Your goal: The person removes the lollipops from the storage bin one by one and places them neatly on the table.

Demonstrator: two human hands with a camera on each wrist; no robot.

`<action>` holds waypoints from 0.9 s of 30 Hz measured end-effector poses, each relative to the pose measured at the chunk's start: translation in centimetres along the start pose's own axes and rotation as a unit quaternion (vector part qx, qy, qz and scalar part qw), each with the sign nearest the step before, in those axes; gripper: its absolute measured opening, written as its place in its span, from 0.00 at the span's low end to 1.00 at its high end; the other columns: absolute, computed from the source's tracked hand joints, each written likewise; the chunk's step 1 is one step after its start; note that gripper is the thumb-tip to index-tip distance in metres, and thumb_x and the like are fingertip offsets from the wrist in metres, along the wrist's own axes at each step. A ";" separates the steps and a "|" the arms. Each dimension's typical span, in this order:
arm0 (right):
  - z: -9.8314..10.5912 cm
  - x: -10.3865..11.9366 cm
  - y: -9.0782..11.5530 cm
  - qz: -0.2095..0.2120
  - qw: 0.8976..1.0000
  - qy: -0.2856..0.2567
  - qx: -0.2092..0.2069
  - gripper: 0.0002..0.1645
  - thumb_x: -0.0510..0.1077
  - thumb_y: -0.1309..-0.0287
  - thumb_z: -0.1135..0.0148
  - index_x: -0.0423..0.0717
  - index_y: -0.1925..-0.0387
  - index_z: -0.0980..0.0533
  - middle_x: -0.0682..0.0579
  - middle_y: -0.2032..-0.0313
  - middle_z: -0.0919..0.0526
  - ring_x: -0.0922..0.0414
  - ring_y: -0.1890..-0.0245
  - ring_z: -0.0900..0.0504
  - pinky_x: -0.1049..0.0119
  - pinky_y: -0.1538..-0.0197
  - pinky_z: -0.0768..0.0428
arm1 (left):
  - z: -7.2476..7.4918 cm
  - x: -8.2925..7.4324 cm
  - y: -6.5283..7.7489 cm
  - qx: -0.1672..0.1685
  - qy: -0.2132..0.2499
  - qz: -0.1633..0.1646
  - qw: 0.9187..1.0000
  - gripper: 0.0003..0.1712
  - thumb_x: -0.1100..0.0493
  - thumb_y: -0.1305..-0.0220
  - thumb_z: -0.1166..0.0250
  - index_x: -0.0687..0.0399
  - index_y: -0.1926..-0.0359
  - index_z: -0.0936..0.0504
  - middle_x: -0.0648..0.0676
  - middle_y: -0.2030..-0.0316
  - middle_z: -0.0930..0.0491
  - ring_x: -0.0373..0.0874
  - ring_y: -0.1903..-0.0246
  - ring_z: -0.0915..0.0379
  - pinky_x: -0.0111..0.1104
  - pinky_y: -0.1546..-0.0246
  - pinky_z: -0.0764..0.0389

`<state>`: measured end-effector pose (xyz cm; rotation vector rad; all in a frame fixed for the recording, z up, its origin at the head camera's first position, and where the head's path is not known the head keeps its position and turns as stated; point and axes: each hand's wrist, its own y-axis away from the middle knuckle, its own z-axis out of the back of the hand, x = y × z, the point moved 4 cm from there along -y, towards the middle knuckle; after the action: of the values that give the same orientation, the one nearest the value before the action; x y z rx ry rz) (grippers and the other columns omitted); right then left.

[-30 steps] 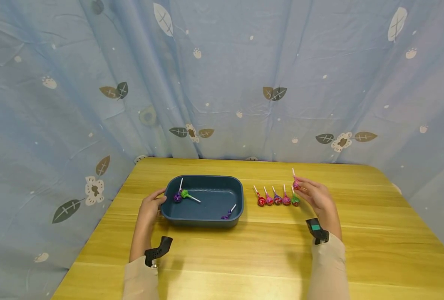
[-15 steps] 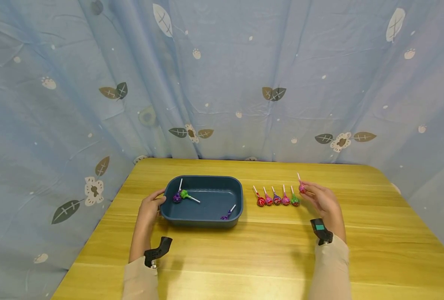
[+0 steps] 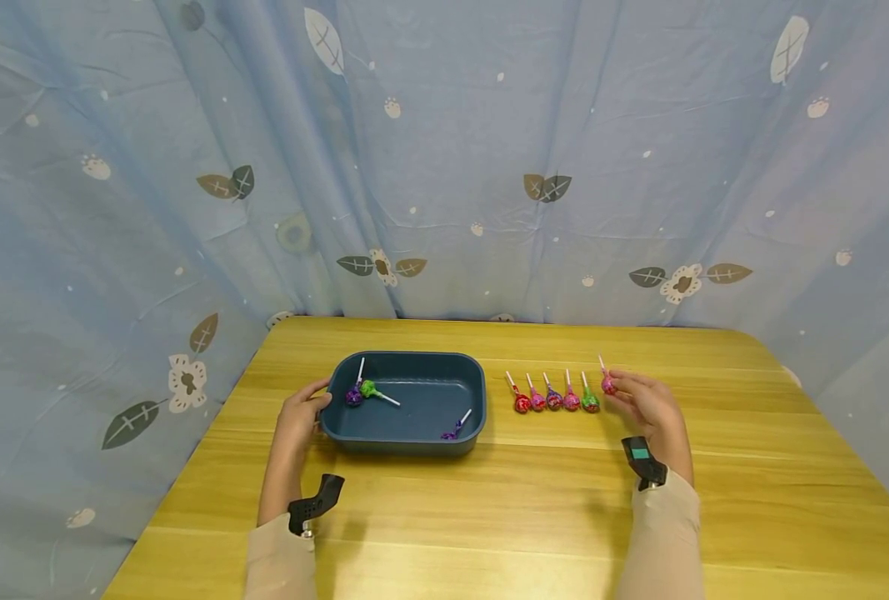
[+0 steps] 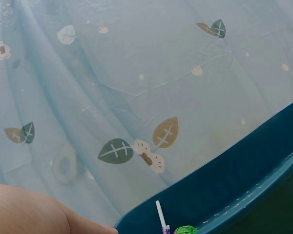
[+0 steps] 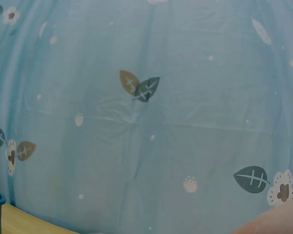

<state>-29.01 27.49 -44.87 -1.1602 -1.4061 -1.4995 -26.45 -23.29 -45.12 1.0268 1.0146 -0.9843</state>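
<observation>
My right hand [image 3: 650,408] pinches a pink-wrapped lollipop [image 3: 608,386] by its round head, white stick pointing up, just right of a row on the table. That row has several lollipops side by side, sticks away from me: a red one [image 3: 522,403] at the left end, pink and purple ones between, a green one [image 3: 590,402] at the right end. My left hand [image 3: 298,417] holds the left end of a dark blue plastic basin [image 3: 407,447], thumb at the rim. Inside lie a purple lollipop [image 3: 354,397], a green lollipop [image 3: 369,388] and another purple one [image 3: 450,435], partly hidden by the near wall.
A wooden table [image 3: 519,517] carries everything. Behind it and along the left hangs a blue patterned curtain [image 3: 444,150], close to the table's back edge. Each wrist wears a black camera mount, such as the right camera mount [image 3: 644,462].
My right hand has moved right and slightly toward me with the pink lollipop, from above the green one to beside it. My left hand and the basin stay put.
</observation>
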 end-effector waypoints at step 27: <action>-0.1 -1.2 -0.1 -0.018 0.997 0.066 -0.038 0.30 0.35 0.32 0.51 0.23 0.34 0.43 0.45 0.62 0.24 0.60 0.69 0.22 0.68 0.59 0.20 | 0.0 0.0 0.1 -0.004 -0.012 0.004 1.000 0.25 0.62 0.26 0.52 0.61 0.31 0.35 0.70 0.39 0.32 0.59 0.50 0.29 0.33 0.64 0.27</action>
<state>-28.78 27.33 -46.03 -1.0666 -1.2958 -1.6368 -26.35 -23.29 -45.06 1.0100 0.9939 -0.9841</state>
